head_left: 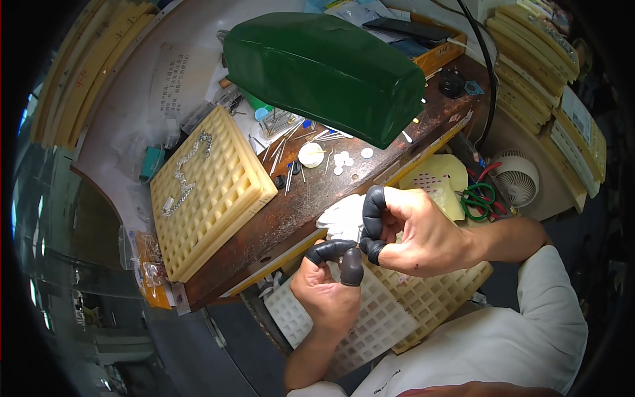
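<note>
My left hand (325, 288) and my right hand (420, 235) meet just off the front edge of the bench, with black rubber covers on several fingers. Thumb and finger of each hand are pinched together, their tips almost touching. Whatever sits between them is too small to make out. Right behind the fingertips lies a white, bunched piece that looks like a cloth glove (342, 217). Under the hands are a white grid tray (378, 321) and a yellowish grid tray (456, 291).
A green lamp hood (324, 69) covers the far bench. Left, a beige grid board (215, 188) bears a sparkling chain (180, 178). Thin metal tools (284, 142) and a round white pot (311, 155) lie mid-bench. Right are green-handled scissors (477, 197) and a small fan (517, 177).
</note>
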The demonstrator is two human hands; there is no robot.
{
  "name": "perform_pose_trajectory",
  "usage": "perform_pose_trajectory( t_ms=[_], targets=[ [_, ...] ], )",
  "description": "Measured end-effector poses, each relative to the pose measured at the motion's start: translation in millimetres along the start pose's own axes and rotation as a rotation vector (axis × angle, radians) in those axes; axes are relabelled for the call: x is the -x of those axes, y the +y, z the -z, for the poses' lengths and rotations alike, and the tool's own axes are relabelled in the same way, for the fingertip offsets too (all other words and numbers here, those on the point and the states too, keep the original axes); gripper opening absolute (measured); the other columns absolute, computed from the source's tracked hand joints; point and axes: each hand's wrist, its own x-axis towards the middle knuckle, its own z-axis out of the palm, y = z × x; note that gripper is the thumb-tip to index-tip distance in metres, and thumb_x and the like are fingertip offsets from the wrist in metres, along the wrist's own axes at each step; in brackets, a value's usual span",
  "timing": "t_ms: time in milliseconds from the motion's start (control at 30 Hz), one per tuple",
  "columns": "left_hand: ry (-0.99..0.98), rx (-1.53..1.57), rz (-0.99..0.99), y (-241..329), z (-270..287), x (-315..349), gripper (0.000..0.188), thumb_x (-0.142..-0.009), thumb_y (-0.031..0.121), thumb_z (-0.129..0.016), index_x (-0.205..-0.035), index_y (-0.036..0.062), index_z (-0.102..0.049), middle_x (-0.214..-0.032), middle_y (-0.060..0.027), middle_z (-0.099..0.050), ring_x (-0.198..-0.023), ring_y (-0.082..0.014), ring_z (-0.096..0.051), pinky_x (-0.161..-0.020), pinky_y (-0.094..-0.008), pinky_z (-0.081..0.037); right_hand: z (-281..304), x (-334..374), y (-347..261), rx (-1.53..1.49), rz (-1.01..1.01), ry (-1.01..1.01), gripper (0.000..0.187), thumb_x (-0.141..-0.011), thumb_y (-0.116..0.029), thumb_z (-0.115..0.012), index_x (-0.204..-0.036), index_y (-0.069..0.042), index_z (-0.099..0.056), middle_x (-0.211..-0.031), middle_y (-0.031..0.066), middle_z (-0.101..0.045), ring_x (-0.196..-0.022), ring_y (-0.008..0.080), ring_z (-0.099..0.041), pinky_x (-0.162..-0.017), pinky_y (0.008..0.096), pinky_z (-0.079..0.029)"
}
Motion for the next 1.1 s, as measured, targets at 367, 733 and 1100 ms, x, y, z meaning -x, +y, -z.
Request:
perform_pose_trajectory(
  t_ms=[367,733,1100],
  targets=[
    [0.004,-0.037,-0.013,0.2,-1.0,-0.3,0.014,-0.085,-0.004,-0.073,-0.099,-0.003,-0.068,-0.098,-0.0074,-0.07,-0.093,-0.0136,-0.063,-0.091,-0.0292,-0.049,-2.4,-0.6,2.3,0.02,0.025,0.032,0.021,-0.077,0.009,-0.065,-0.088,-0.001,-0.051,-0.085,-0.0016,-0.052,-0.076,0.0025,-0.05,-0.062,0.0208,-0.045],
    [0.017,-0.084,-0.156,-5.9,-5.0,-1.8,0.013,-0.085,-0.004,-0.072,-0.096,0.0,-0.068,-0.086,-0.0005,-0.064,-0.074,-0.0069,-0.052,-0.068,-0.0222,-0.043,-2.5,-2.0,-2.9,0.03,-0.029,0.046,0.019,-0.078,0.007,-0.063,-0.088,-0.002,-0.051,-0.083,-0.0039,-0.052,-0.074,0.0017,-0.048,-0.062,0.0201,-0.043],
    [-0.016,-0.205,-0.28,-1.5,-6.5,-4.2,0.01,-0.086,-0.003,-0.07,-0.095,0.0,-0.066,-0.083,-0.0019,-0.058,-0.072,-0.0095,-0.051,-0.066,-0.0241,-0.043,-4.3,-7.1,3.6,-0.022,0.052,0.101,0.016,-0.08,-0.006,-0.069,-0.086,0.002,-0.056,-0.072,0.0014,-0.059,-0.066,0.0042,-0.052,-0.054,0.0259,-0.044]
  ],
)
